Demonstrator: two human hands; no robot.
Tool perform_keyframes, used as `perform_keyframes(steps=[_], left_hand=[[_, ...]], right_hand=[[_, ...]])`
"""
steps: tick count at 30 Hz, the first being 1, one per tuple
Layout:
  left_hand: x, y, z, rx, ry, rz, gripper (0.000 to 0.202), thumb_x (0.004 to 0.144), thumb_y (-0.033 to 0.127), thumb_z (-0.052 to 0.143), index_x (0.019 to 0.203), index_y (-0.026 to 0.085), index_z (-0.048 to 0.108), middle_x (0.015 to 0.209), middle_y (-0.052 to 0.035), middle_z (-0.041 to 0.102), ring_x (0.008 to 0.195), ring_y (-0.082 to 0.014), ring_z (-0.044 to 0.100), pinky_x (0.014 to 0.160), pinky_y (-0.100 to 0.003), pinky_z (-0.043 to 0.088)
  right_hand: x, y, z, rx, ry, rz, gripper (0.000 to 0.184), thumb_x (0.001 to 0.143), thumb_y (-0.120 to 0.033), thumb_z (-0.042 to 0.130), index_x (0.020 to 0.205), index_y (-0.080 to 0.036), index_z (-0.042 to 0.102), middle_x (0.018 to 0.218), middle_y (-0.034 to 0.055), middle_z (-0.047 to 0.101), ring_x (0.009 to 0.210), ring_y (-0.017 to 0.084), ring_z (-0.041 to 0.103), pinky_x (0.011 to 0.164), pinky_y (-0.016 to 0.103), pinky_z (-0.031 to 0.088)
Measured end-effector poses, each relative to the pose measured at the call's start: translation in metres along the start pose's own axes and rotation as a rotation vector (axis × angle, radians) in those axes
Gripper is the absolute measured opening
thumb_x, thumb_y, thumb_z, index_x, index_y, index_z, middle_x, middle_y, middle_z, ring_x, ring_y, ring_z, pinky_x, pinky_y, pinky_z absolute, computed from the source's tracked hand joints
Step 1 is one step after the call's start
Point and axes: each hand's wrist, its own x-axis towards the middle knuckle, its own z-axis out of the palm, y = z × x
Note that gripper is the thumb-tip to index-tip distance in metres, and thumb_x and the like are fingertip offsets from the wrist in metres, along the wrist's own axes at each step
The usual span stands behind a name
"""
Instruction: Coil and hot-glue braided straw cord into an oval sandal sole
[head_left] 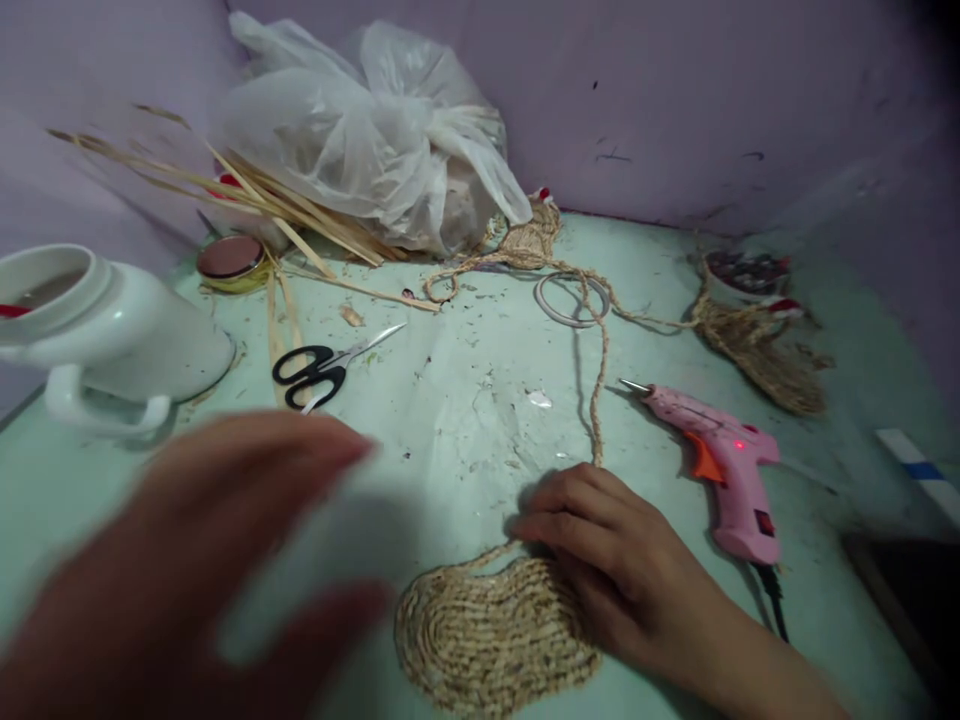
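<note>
A flat oval sole-like piece (487,635), coiled from braided straw cord, lies on the table in front of me. My right hand (622,545) is closed at its upper right edge, with the loose braided cord (598,400) pinched in the fingers. Part of the piece is hidden under that hand. Between hand and piece, a length of cord stands slightly apart from the coil, leaving a small gap. My left hand (195,550), blurred, hovers left of the piece with thumb and fingers apart and nothing visible between them. A pink glue gun (739,470) lies to the right, its red light lit.
Black-handled scissors (319,372) and a white jug (142,320) are on the left. Behind are straw strips (315,215), a tied plastic bag (367,130) and a metal ring (574,300). A woven piece (765,355) sits beside a small bowl (750,275) at right.
</note>
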Motion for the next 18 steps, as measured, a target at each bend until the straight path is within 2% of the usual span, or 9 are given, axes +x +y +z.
perform_keyframes(steps=[1,2,4,5,7,10,14,18], left_hand=[[-0.006,0.011,0.012,0.018,0.021,0.198,0.056,0.072,0.031,0.054,0.124,0.041,0.039,0.116,0.0032,0.059,0.105,-0.0275,0.05,0.09,-0.04,0.038],[-0.012,0.022,0.025,0.017,-0.006,0.376,0.054,0.072,0.025,0.052,0.124,0.037,0.041,0.11,0.0008,0.063,0.099,-0.025,0.054,0.088,-0.038,0.039],[-0.02,0.042,0.049,0.107,-0.154,0.45,0.051,0.073,0.02,0.051,0.123,0.027,0.045,0.109,-0.0049,0.065,0.099,-0.0258,0.054,0.092,-0.04,0.036],[-0.022,0.049,0.057,0.146,-0.183,0.391,0.05,0.073,0.02,0.053,0.122,0.024,0.047,0.109,-0.0069,0.065,0.1,-0.0265,0.053,0.094,-0.041,0.035],[-0.021,0.055,0.066,0.155,-0.225,0.32,0.053,0.071,0.033,0.058,0.12,0.016,0.05,0.111,-0.0126,0.063,0.101,-0.0311,0.052,0.092,-0.047,0.036],[-0.015,0.052,0.065,0.101,-0.292,0.301,0.065,0.062,0.048,0.065,0.115,0.013,0.055,0.104,-0.0149,0.064,0.092,-0.033,0.054,0.085,-0.049,0.04],[-0.008,0.049,0.059,0.063,-0.399,0.227,0.06,0.058,0.049,0.068,0.108,0.017,0.059,0.097,-0.0111,0.064,0.089,-0.0311,0.054,0.082,-0.048,0.041],[-0.004,0.053,0.056,0.066,-0.456,0.161,0.052,0.059,0.044,0.07,0.104,0.019,0.06,0.098,-0.0095,0.063,0.09,-0.0302,0.053,0.083,-0.048,0.04]], right_hand=[[0.0,-0.001,0.0,-0.001,-0.007,0.008,0.039,0.072,0.0,0.046,0.104,-0.019,0.059,0.092,0.0072,0.059,0.086,0.021,0.052,0.073,0.035,0.046],[-0.001,-0.003,-0.001,-0.003,-0.016,0.02,0.039,0.073,0.0,0.046,0.105,-0.019,0.059,0.094,0.0073,0.059,0.087,0.021,0.052,0.074,0.035,0.046],[-0.003,-0.006,-0.002,-0.009,-0.032,0.037,0.038,0.075,-0.001,0.045,0.106,-0.02,0.058,0.096,0.0074,0.058,0.09,0.021,0.051,0.075,0.036,0.046],[-0.005,-0.007,-0.003,-0.015,-0.037,0.04,0.038,0.076,-0.001,0.045,0.107,-0.02,0.057,0.096,0.0074,0.058,0.09,0.021,0.05,0.075,0.036,0.045],[-0.007,-0.009,-0.003,-0.023,-0.037,0.043,0.038,0.077,-0.002,0.044,0.108,-0.02,0.056,0.096,0.0077,0.057,0.09,0.022,0.05,0.075,0.036,0.045],[-0.009,-0.008,-0.005,-0.026,-0.036,0.04,0.039,0.075,-0.002,0.044,0.107,-0.02,0.056,0.097,0.0082,0.056,0.091,0.022,0.049,0.074,0.037,0.045],[-0.008,-0.009,-0.007,-0.02,-0.087,0.034,0.037,0.079,-0.006,0.041,0.111,-0.021,0.055,0.097,0.0084,0.055,0.09,0.023,0.049,0.073,0.039,0.044],[-0.007,-0.017,-0.008,-0.011,-0.107,0.102,0.03,0.081,-0.012,0.046,0.108,-0.021,0.056,0.095,0.0071,0.055,0.09,0.023,0.049,0.077,0.04,0.042]])
